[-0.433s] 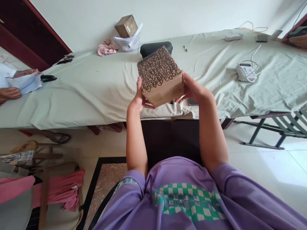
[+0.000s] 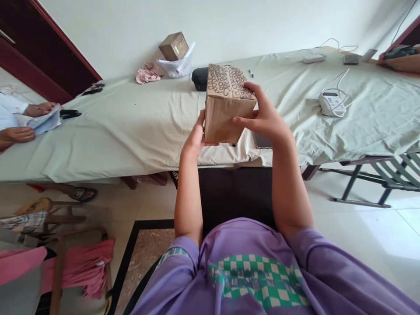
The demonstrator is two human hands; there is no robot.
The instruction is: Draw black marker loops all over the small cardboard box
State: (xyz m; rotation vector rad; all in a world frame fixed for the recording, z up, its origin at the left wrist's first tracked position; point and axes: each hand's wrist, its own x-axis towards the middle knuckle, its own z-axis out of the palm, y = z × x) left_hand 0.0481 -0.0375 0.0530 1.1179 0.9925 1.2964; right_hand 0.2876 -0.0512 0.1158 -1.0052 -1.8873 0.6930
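Note:
Between my two hands is a cardboard box [image 2: 226, 113], raised above the table's near edge. Black looped scribbles cover its upper face, and the side toward me is plain brown. My left hand [image 2: 196, 138] supports it at the lower left, thumb up along the side and fingers under the bottom. On the right, my right hand [image 2: 260, 113] grips it with one finger over the top edge and the thumb on the near face. Behind the box sits a dark case [image 2: 199, 78], partly hidden. A flat dark device [image 2: 262, 141] lies below my right hand.
A pale cloth [image 2: 131, 131] covers the long table. Toward the back are another carton [image 2: 173, 46] on a plastic tub [image 2: 179, 68], a pink cloth [image 2: 148, 73] and a pen [image 2: 251, 73]. A white corded device [image 2: 333, 103] sits right. At left, another person's hands [image 2: 19, 133] hold paper.
The box has been turned, so a face with lighter, sparser loops is now on top. My right hand has shifted up onto its top edge and near face.

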